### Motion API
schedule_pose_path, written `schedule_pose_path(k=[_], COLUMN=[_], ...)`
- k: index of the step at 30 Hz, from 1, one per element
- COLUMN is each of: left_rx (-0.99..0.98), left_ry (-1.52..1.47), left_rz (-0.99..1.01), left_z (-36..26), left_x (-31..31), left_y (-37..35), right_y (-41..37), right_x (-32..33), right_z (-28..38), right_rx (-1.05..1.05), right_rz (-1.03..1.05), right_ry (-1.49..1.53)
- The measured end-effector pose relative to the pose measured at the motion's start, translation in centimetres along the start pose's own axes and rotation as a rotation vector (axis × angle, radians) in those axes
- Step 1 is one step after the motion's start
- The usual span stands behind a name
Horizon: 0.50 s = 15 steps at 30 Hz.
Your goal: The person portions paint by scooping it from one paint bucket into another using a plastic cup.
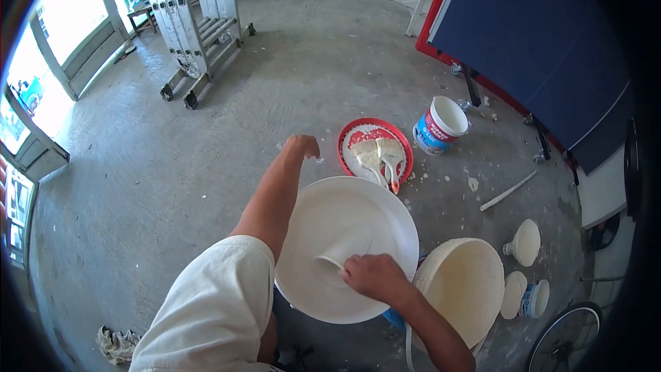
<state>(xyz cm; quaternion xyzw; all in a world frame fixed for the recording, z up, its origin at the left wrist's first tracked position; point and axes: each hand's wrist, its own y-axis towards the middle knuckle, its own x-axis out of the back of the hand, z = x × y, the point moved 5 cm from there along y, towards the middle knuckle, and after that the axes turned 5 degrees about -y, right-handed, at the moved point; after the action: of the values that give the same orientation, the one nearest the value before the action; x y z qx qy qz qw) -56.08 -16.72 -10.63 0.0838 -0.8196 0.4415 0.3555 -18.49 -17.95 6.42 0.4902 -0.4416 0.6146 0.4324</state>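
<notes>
A wide, round, white basin (299, 224) is seen below the wearer, with pale matter in its middle; whether this is wet or dry cannot be told. A thin, curved, off-white tool (329, 260) is pinched in the right hand (377, 277), its far end set at the pale matter. Only one edge of the tool is gripped; if pressed hard, it could be twisted out of the fingers or bent. The left hand (303, 145) is held out past the basin's far left rim, fingers bent down; whether anything is held cannot be told. No steadying grip by it is seen on the rim, so the basin could be turned or rocked by a one-sided push, and its contents slopped over the edge. How it is propped is hidden. Just beyond the far rim, two cream-crusted, fan-headed tools (368, 154) (391, 152) are laid on a round red tray (343, 139), handles pointed at the basin; these could be nudged if the basin is shoved forward. A deep, cream-coloured tub (493, 282) is set close by the right rim, under the right forearm, where it could be knocked by an elbow swung wide.
</notes>
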Motion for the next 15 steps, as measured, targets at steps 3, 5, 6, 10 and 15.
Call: schedule_pose_path(k=[3,5,6,10,15], left_rx=[0.033,0.027,0.017,-0.019,0.031], left_ry=[-0.036,-0.071,-0.106,-0.142,-0.171], left_rz=[0.006,-0.020,-0.056,-0.014,0.006], left_z=[0.4,1.1,1.4,2.4,0.1], left_x=[0.0,-0.5,-0.2,-0.4,-0.3], left_y=[-0.2,0.8,1.2,3.6,0.3], right_y=[-0.3,-0.6,-0.5,-0.3,-0.3], right_x=[-1.2,-1.7,-1.6,-1.9,-2.2], right_z=[0.7,1.1,1.0,0.6,0.9], right_rx=[0.056,0.073,0.075,0.054,0.032], right_rz=[-0.015,0.000,-0.020,-0.067,-0.053], right_ry=[-0.147,-0.220,-0.265,-0.282,-0.275])
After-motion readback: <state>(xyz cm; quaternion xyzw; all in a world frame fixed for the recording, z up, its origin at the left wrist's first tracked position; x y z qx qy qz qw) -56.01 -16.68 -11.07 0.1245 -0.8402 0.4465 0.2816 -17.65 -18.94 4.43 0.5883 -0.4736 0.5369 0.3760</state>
